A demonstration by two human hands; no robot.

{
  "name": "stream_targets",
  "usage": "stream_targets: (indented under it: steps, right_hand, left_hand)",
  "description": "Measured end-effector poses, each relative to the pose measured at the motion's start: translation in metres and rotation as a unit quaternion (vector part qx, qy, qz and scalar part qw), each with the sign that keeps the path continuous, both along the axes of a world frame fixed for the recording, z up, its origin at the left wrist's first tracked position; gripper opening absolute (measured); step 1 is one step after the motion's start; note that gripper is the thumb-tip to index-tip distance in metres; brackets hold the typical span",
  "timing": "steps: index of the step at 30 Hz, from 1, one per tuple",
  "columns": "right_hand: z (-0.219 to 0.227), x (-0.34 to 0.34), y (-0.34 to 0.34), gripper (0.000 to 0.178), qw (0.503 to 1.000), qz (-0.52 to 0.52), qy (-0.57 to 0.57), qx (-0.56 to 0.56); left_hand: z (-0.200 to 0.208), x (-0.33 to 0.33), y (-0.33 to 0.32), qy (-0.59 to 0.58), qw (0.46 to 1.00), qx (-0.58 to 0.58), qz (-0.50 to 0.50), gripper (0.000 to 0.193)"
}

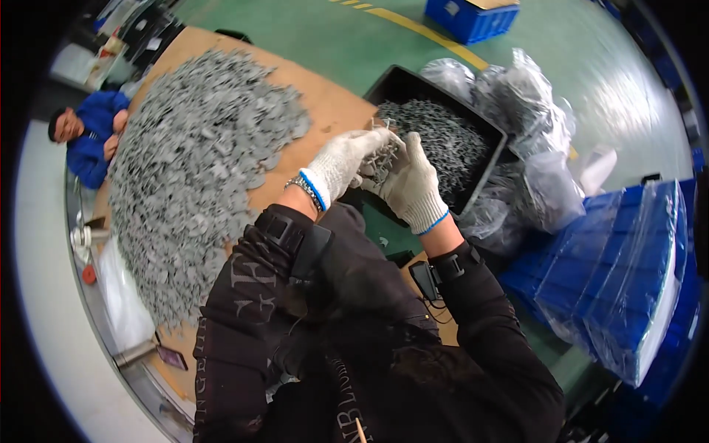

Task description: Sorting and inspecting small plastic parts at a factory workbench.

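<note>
My left hand (346, 161) and my right hand (415, 181), both in white knitted gloves with blue cuff edges, are cupped together at the table's right edge. Between them lies a bunch of small grey thin parts (379, 158), some sticking up past the fingers. Just beyond my hands is a black bin (484, 164) with many similar slim grey parts (436, 136) inside. A large heap of flat grey pieces (199, 148) spreads over the brown tabletop (325, 92), left of my hands. The exact kind of these parts is too small to tell.
Clear plastic bags (528, 103) crowd the bin's right side. Plastic-wrapped blue crates (598, 273) stand at right, and another blue crate (473, 18) is at the back. Across the heap sits a person in blue (96, 140). A phone (171, 357) lies at lower left.
</note>
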State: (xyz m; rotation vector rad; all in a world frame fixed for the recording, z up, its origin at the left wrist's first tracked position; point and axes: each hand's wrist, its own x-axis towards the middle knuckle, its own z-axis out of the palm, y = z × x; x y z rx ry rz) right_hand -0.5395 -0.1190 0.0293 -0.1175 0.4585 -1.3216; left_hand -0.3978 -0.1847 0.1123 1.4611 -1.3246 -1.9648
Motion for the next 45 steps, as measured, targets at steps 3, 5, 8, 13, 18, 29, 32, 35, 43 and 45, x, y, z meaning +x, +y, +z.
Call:
stream_targets:
  steps: [3, 5, 8, 13, 18, 29, 32, 35, 43, 45]
  right_hand:
    - [-0.013, -0.045, -0.006, 0.076, 0.998, -0.024, 0.041, -0.051]
    - [-0.015, -0.069, -0.012, 0.076, 0.997, -0.074, 0.03, 0.004]
    - [-0.015, -0.105, -0.021, 0.075, 0.99, -0.111, 0.054, 0.069]
    - [-0.09, -0.225, -0.031, 0.072, 0.933, -0.097, 0.339, 0.071]
    - [-0.045, -0.212, -0.047, 0.068, 0.945, -0.079, 0.272, 0.166]
    - [-0.056, -0.215, -0.082, 0.054, 0.823, -0.206, 0.514, 0.123]
    - [-0.065, -0.241, -0.081, 0.051, 0.693, -0.203, 0.679, 0.128]
    - [-0.058, -0.223, -0.094, 0.048, 0.66, -0.198, 0.716, 0.115]
    - [-0.086, -0.184, -0.035, 0.043, 0.82, -0.15, 0.551, 0.045]
    - [-0.1, -0.166, 0.001, 0.043, 0.828, -0.102, 0.549, 0.056]
  left_hand:
    - [-0.014, -0.048, -0.018, 0.025, 0.998, 0.055, 0.0, 0.028]
    - [-0.036, -0.073, -0.039, 0.053, 0.99, 0.129, 0.006, 0.029]
    - [-0.068, -0.117, -0.063, 0.057, 0.993, 0.094, 0.032, 0.028]
    - [-0.074, -0.181, -0.094, -0.257, 0.852, -0.36, -0.279, 0.028]
    - [-0.039, -0.192, -0.096, -0.356, 0.838, -0.353, -0.216, 0.028]
    - [-0.052, -0.171, -0.098, -0.345, 0.844, -0.329, -0.246, 0.03]
    - [-0.048, -0.164, -0.085, -0.276, 0.859, -0.363, -0.232, 0.033]
    - [-0.047, -0.144, -0.091, -0.281, 0.854, -0.343, -0.272, 0.04]
    - [-0.065, -0.089, -0.005, -0.072, 0.883, -0.455, -0.095, 0.025]
    - [-0.062, -0.044, 0.04, -0.051, 0.9, -0.426, -0.084, 0.022]
